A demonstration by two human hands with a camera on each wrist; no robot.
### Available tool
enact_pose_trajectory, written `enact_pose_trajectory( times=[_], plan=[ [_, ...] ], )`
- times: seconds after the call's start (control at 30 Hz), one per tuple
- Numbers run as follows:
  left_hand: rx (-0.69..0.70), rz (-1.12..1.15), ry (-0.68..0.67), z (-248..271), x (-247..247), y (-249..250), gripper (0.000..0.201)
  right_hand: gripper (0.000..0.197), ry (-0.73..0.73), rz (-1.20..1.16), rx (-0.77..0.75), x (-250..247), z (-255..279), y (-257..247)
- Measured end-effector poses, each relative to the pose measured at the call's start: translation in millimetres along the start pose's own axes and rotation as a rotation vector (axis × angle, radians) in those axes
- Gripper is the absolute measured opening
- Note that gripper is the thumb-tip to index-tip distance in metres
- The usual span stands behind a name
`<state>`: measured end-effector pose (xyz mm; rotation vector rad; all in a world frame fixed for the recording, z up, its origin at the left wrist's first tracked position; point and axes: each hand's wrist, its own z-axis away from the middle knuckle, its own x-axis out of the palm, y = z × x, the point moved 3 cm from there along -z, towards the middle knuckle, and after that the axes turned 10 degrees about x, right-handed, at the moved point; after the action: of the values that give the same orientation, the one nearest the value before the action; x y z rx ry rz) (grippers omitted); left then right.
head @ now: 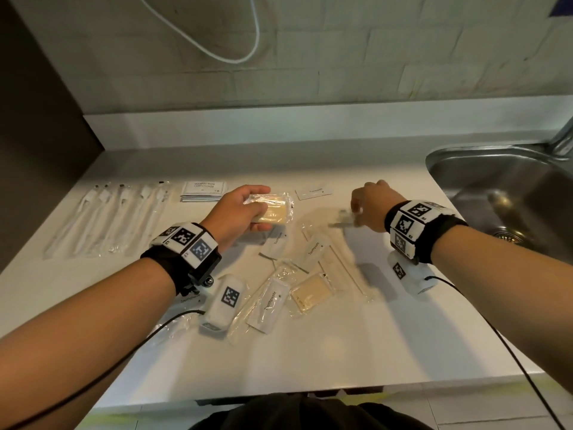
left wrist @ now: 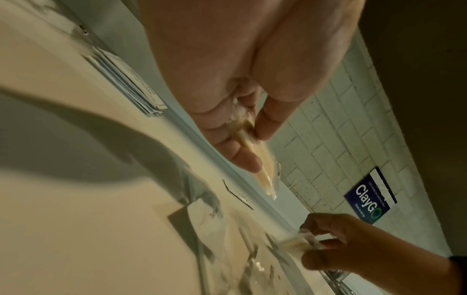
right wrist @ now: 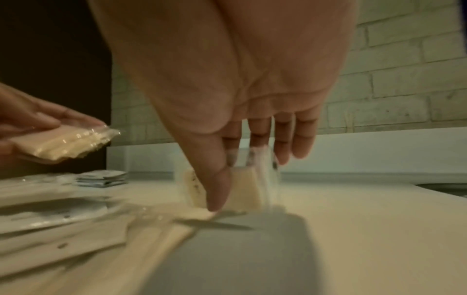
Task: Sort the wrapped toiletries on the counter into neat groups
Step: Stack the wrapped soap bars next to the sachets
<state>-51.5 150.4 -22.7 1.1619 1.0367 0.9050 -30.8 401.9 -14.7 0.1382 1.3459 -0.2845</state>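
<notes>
The counter (head: pixel 403 321) carries the whole job, and the sorting looks, by my judgement, roughly half done. At the back left a row of toothbrushes (head: pixel 108 218) lies parallel in clear sleeves, and just beside it the shampoo sachets (head: pixel 203 191) sit in a squared stack; one toothpaste packet (head: pixel 314 191) lies alone at the back, likely the start of a group. Left to sort is the loose pile (head: pixel 310 268) in the middle: several toothpaste packets, a long wrapped piece and a soap (head: pixel 311 294), overlapping at odd angles.

The sink (head: pixel 511 193) lies to the right, well apart from the pile, and cables from the wrist rigs trail over the front edge. Crinkled, overlapping wrappers are the main hindrance, since lifting one packet may drag its neighbours.

The left hand (head: pixel 238 212) holds a small stack of soaps (head: pixel 273 209) above the counter, fingers curled over the top and thumb beneath. The right hand (head: pixel 369 206) pinches another soap bar (right wrist: pixel 242 187) between thumb and fingertips, its lower edge at or just above the counter; blur hides which.
</notes>
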Motion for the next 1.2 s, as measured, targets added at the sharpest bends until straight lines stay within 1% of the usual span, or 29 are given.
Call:
enact_pose_trajectory(
  times=[0.03, 0.07, 0.17, 0.2, 0.27, 0.33, 0.4, 0.43, 0.5, 0.53, 0.6, 0.7, 0.83, 0.87, 0.93, 1.0, 1.03, 1.1, 1.2],
  plan=[
    [-0.007, -0.006, 0.007, 2.2, -1.4, -1.6, 0.034, 0.016, -0.023, -0.083, -0.052, -2.0, 4.5, -3.8],
    [-0.018, -0.007, 0.012, 4.8, -2.7, -3.5, 0.035, 0.016, -0.068, -0.141, -0.119, -3.1, 10.8, -8.9],
    [-0.054, 0.0, 0.013, 12.1, -5.1, -7.7, 0.037, 0.025, -0.28, -0.14, -0.296, -0.6, 37.7, -30.0],
    [-0.059, 0.003, 0.013, 13.8, -5.2, -7.6, 0.037, 0.026, -0.342, -0.104, -0.323, 5.4, 45.7, -36.8],
    [-0.06, 0.019, 0.021, 15.4, -4.8, -7.2, 0.036, 0.036, -0.444, -0.047, -0.348, 22.1, 59.1, -48.0],
    [-0.056, 0.03, 0.033, 16.2, -2.9, -6.9, 0.037, 0.046, -0.481, 0.003, -0.358, 34.5, 66.5, -56.7],
    [-0.059, 0.011, 0.026, 18.5, 0.0, -8.2, 0.04, 0.047, -0.47, 0.068, -0.376, 38.0, 70.5, -63.3],
    [-0.067, 0.003, 0.022, 19.8, 1.7, -9.3, 0.041, 0.043, -0.449, 0.121, -0.388, 37.3, 72.6, -65.6],
    [-0.083, -0.002, 0.024, 22.4, 3.2, -11.9, 0.044, 0.027, -0.399, 0.211, -0.414, 37.3, 76.0, -68.6],
    [-0.088, -0.004, 0.026, 24.0, 3.3, -12.9, 0.045, 0.024, -0.381, 0.226, -0.423, 37.8, 77.5, -68.9],
    [-0.091, 0.001, 0.023, 27.8, 3.2, -13.8, 0.045, 0.026, -0.369, 0.225, -0.433, 38.4, 79.8, -68.1],
    [-0.078, -0.001, 0.01, 33.1, 1.2, -15.1, 0.039, 0.031, -0.373, 0.199, -0.444, 37.8, 79.9, -67.9],
    [-0.09, 0.039, 0.046, 35.4, -6.1, -14.5, 0.027, 0.032, -0.31, 0.079, -0.455, 27.1, 75.0, -70.9],
    [-0.093, 0.063, 0.041, 36.8, -7.1, -13.7, 0.029, 0.032, -0.278, 0.023, -0.46, 19.5, 73.0, -73.2],
    [-0.083, 0.088, 0.03, 37.3, -9.8, -13.5, 0.041, 0.031, -0.206, -0.123, -0.46, 1.1, 68.7, -79.6],
    [-0.052, 0.08, 0.035, 38.2, -12.8, -11.7, 0.051, 0.038, -0.139, -0.28, -0.447, -15.1, 64.6, -88.4],
    [-0.034, 0.085, 0.028, 39.6, -14.0, -9.6, 0.053, 0.041, -0.112, -0.343, -0.442, -20.4, 62.8, -93.9],
    [0.005, 0.114, -0.019, 43.1, -16.1, -6.4, 0.048, 0.045, -0.084, -0.397, -0.436, -24.4, 59.8, -105.8],
    [0.032, 0.111, -0.118, 50.3, -20.3, -5.9, 0.045, 0.046, -0.073, -0.365, -0.43, -19.6, 56.5, -121.9]
  ],
)
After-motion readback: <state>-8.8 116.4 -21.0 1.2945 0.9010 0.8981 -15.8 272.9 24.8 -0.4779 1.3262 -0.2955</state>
